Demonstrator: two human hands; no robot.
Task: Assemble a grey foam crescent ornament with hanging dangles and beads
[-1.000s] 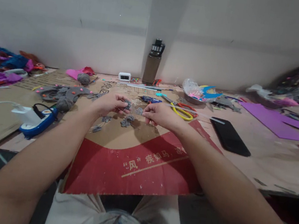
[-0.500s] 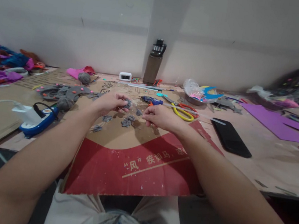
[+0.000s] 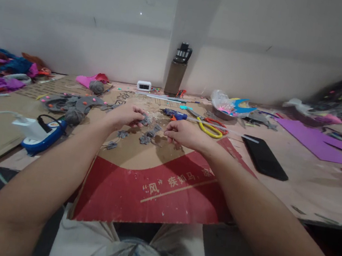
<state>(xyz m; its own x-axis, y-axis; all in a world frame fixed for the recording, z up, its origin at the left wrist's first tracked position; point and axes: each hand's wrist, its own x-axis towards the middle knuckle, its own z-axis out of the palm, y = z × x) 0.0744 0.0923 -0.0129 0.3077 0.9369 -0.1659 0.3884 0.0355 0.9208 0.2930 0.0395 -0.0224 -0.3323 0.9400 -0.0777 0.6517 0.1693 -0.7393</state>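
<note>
My left hand (image 3: 128, 115) is closed on a small grey fuzzy piece (image 3: 146, 119) above the cardboard sheet (image 3: 135, 201). My right hand (image 3: 184, 134) is beside it with thumb and fingers pinched together. Whatever is between its fingertips is too small to make out. Between and below the hands lie several crumpled grey pieces (image 3: 145, 138), with a leaf-like grey piece (image 3: 122, 134) and a smaller grey bit (image 3: 111, 145) further left. Just behind my right hand rests a blue glue gun (image 3: 177, 115) with an orange part.
Yellow-and-red scissors (image 3: 210, 128) and a black phone (image 3: 264, 158) are on the right. A bottle (image 3: 176, 73) and a white digital clock (image 3: 144, 86) stand at the wall. On the left are a blue power strip (image 3: 45, 140), a grey yarn ball (image 3: 74, 117) and a grey crescent (image 3: 90, 103).
Both hands stay nearly in place. Near the right fingertips, the grey bit between the hands now looks larger and lies closer to the crumpled pieces. The view has shifted slightly.
</note>
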